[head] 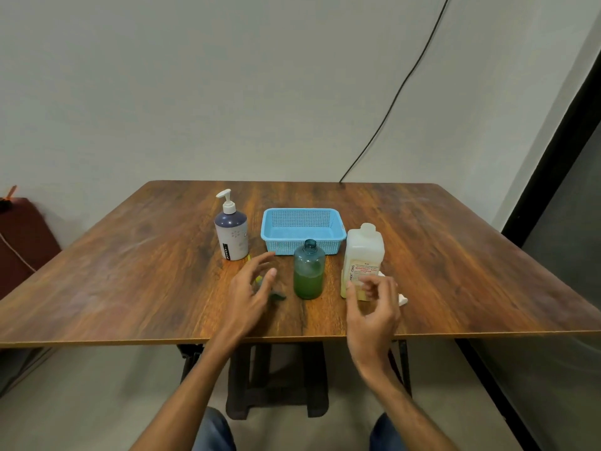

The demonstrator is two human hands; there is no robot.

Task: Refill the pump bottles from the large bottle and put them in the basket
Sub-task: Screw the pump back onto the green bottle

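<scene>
A teal pump bottle (309,270) stands open-necked at the table's middle, about a third full of green liquid. Its dark pump head (276,296) lies on the table, mostly hidden beneath my left hand (252,292), which hovers over it with fingers spread. The large translucent bottle (363,255) stands capped to the right, with yellowish liquid low inside. My right hand (374,309) hangs just in front of it, fingers loosely curled, holding nothing. A white and purple pump bottle (231,231) stands upright at the left. The blue basket (338,236) sits empty behind the teal bottle.
A white object (402,299) lies on the wooden table (455,271) behind my right hand, partly hidden. A black cable (406,79) runs down the wall to the table's far edge. A dark red seat (22,236) stands at the left.
</scene>
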